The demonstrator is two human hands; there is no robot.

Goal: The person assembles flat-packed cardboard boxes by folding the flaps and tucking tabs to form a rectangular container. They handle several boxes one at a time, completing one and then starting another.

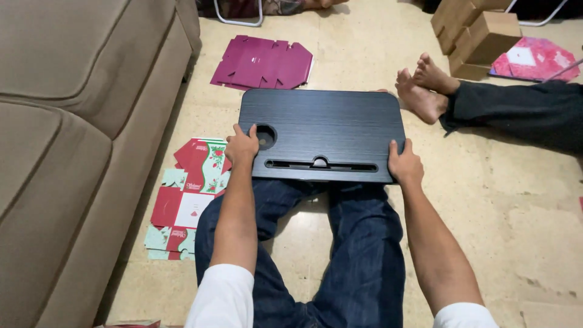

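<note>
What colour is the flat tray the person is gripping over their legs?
The lap tray is black with a fine streaked grain, seen clearly in the head view.

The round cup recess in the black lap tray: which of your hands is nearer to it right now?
Left. The left hand grips the black lap tray right beside the round cup recess; the right hand holds the opposite near corner, far from it.

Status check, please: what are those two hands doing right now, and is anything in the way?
Left hand, right hand: each has a grip on the black lap tray. Tray over the knees. Flat cartons lie left; another person's feet beyond.
</note>
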